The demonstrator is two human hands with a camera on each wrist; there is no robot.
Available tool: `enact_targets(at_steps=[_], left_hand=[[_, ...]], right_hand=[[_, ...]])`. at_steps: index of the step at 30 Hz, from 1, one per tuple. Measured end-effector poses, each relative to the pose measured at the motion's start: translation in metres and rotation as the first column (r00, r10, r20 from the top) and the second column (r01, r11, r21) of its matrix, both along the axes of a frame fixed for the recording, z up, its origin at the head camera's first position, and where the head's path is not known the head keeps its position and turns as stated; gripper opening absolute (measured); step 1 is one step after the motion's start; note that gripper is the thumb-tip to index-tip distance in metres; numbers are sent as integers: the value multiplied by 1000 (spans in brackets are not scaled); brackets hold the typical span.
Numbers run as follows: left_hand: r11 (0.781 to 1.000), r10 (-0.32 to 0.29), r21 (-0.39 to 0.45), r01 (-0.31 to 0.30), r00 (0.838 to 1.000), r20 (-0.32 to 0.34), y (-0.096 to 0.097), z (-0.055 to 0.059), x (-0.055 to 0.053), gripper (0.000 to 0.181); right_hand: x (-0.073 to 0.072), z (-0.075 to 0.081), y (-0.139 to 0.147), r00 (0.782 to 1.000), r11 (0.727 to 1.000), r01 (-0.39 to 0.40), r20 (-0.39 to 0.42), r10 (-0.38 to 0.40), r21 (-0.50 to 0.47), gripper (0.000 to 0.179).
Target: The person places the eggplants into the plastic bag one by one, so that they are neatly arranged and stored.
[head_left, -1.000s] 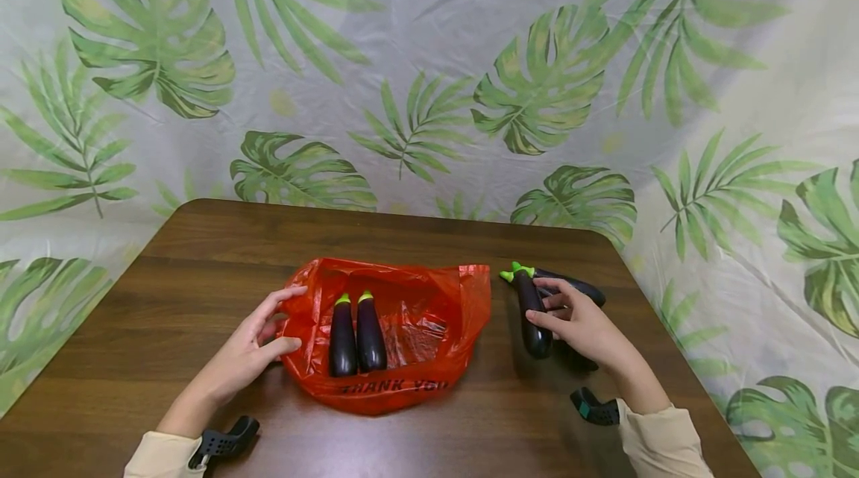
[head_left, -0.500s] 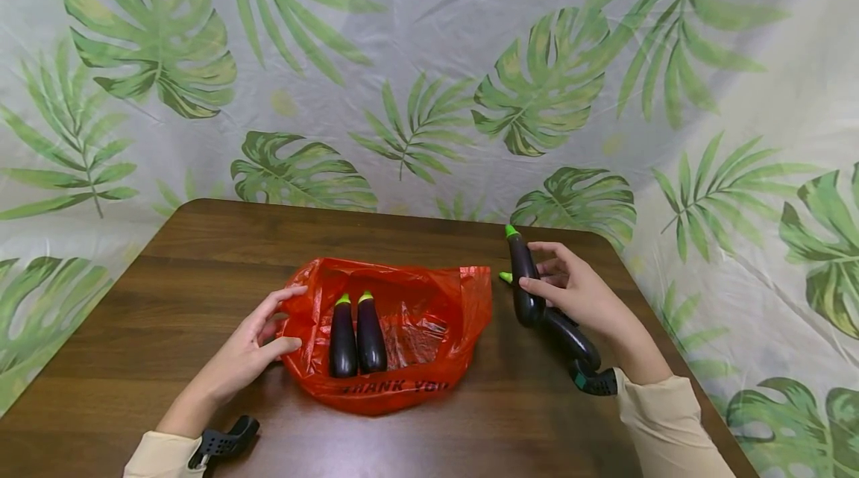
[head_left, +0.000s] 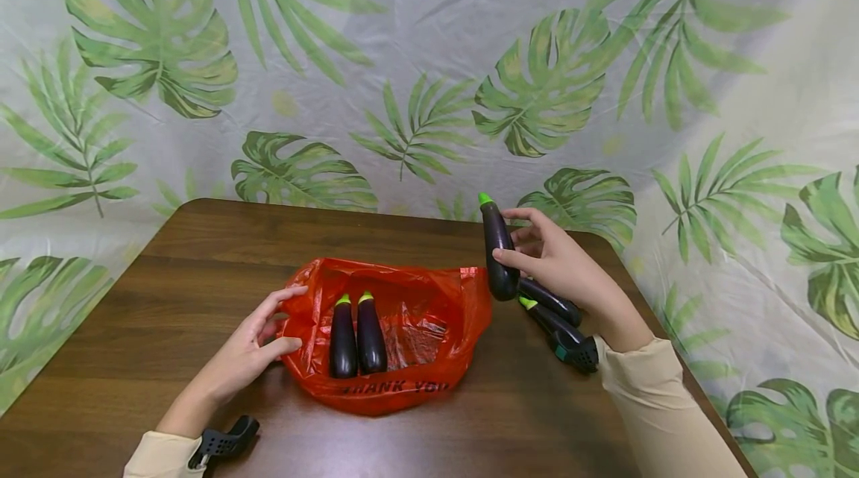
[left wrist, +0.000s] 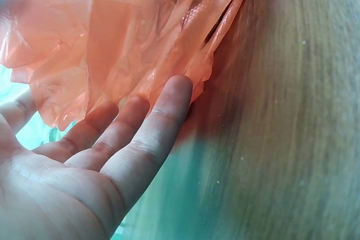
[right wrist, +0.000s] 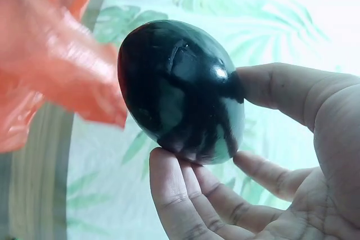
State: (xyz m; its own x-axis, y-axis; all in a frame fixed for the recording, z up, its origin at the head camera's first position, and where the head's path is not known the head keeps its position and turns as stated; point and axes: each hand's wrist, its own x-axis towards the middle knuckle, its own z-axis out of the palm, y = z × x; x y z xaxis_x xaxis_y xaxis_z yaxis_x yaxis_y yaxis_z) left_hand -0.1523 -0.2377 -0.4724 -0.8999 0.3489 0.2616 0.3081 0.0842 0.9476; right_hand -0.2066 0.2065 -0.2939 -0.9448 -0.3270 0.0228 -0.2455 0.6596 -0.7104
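Observation:
A red plastic bag [head_left: 376, 392] printed "THANK YOU" lies with its mouth spread on the table, and two dark eggplants [head_left: 344, 344] rest side by side inside it. My left hand [head_left: 244, 351] rests against the bag's left side; in the left wrist view its relaxed fingers [left wrist: 169, 105] touch the thin plastic. Between thumb and fingers my right hand [head_left: 553, 262] holds another eggplant [head_left: 498, 250], green stem upward, beside the bag's right rim. The right wrist view shows the glossy rounded end of this eggplant [right wrist: 180, 94].
Below my right hand, two more eggplants [head_left: 553, 303] lie on the brown wooden table [head_left: 221, 247]. My right wrist's black camera overlaps part of the nearer one. A leaf-printed sheet [head_left: 429, 53] hangs behind the table.
My right hand has lifted its eggplant off the pile and carried it up and left toward the bag. The two eggplants beneath are more exposed. My left hand has stayed put.

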Motion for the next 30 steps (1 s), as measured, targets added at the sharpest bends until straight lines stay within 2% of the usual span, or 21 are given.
enact_targets(at_steps=[6,13,22,30], left_hand=[[1000,-1,-5,1,1000,-1,0,0,0,63],[1000,5,-12,-5,1000,-8,0,-1,-1,63],[1000,5,-13,-5,1000,-15,-1,-1,0,63],[1000,10,-21,-11,1000,-29,-1,0,-1,63]], right_hand=[[-5,11,-22,999,999,-44,19,44,-2,70],[-9,14,-49,995,996,-92,51,91,20,70],[-14,10,-83,981,980,-184,83,177,75,71],[-18,0,-102,963,972,-226,169,211,72,72]])
